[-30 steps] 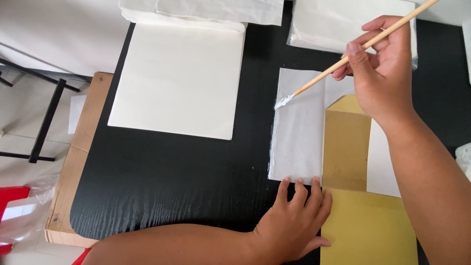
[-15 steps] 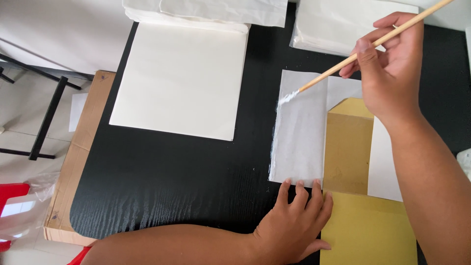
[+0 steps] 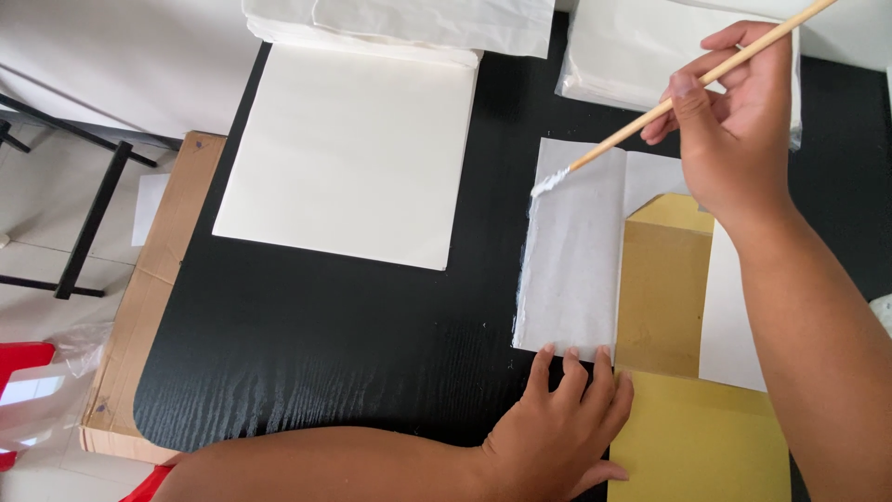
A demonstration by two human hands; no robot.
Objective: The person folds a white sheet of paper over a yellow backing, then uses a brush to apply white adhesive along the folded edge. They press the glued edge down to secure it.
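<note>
Two hands work at the thin white paper sheet (image 3: 571,260) on my black table (image 3: 353,344).
My left hand (image 3: 562,418) presses flat, fingers spread, on its near edge; my right hand (image 3: 734,121) pinches the long wooden brush (image 3: 678,98), wet tip at the far left corner beside the yellow card template (image 3: 664,288).

The table (image 3: 325,372) is black wood, matt, its grain showing as fine ripples; the sheet (image 3: 571,270) is thin white paper, faintly mottled, its left edge wet and glossy; the template (image 3: 664,288) is matt yellow-brown card, smooth; the brush (image 3: 669,104) has a plain wooden stick and a white-coated tip; the pad (image 3: 348,158) is smooth cream paper; the cardboard (image 3: 139,307) is dull brown
</note>
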